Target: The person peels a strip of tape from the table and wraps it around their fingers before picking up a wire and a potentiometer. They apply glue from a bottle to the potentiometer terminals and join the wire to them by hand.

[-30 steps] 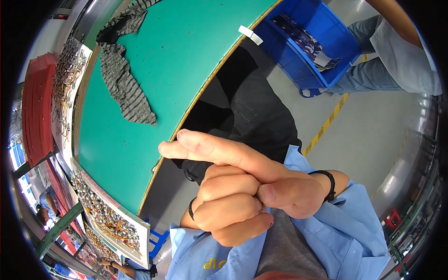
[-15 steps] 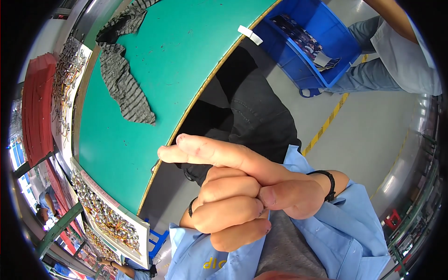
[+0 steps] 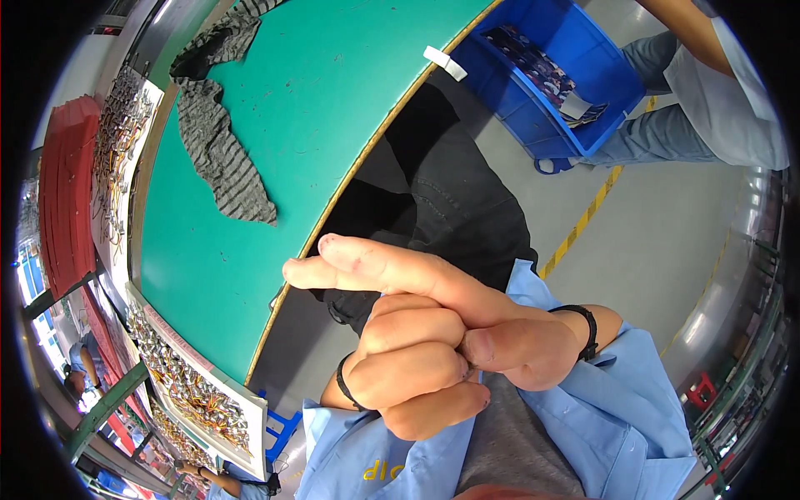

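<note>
In front of my body my two hands meet. My left hand [image 3: 408,358] comes from the left with its fingers curled closed, tips against the right thumb. Its palm side is hidden, so I cannot see whether anything is inside. My right hand [image 3: 500,333] lies along it from the right. Two of its fingers stretch out flat toward the table edge, and its thumb lies by the left fingertips. A black band circles each wrist. Just past the stretched fingertips is the green table [image 3: 250,283], with a grey-black striped cloth strip [image 3: 221,150] on it.
A blue bin [image 3: 550,83] with dark patterned pieces stands beyond the table, next to a person [image 3: 708,108] in light clothing. A white clip-like piece [image 3: 444,62] sits on the table's edge. Trays of small wired parts [image 3: 192,379] and red sheets [image 3: 67,196] line the left.
The curled fingers of my left hand have shifted up slightly, and more of the left wrist band shows. The other person's arm has moved a little.
</note>
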A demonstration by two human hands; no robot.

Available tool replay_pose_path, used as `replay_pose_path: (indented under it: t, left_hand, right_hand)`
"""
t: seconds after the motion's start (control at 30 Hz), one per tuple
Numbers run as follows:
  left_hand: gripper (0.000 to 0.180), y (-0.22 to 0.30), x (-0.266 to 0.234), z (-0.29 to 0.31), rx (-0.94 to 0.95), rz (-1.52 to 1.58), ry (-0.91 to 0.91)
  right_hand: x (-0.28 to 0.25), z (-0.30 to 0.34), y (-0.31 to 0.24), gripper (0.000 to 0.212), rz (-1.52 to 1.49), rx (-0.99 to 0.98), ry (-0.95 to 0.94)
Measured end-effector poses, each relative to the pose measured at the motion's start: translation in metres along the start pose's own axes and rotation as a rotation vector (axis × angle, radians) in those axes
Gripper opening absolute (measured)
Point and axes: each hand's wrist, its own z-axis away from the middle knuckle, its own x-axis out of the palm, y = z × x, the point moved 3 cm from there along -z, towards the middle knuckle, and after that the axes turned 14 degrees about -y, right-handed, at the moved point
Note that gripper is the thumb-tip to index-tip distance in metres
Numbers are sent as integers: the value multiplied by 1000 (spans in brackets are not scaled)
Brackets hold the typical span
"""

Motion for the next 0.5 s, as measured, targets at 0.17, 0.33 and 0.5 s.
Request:
replay_pose_path:
  t: [0.17,0.33,0.5]
  left_hand:
    - [27,1,1,-1,56,-30,84]
    - [24,2,3,-5,68,-17,129]
    - [21,3,14,0,122,-1,393]
  right_hand:
    - [0,0,0,96,25,16,-21]
    - [4,-1,2,94,12,55,-18]
    - [4,-1,4,93,35,59,25]
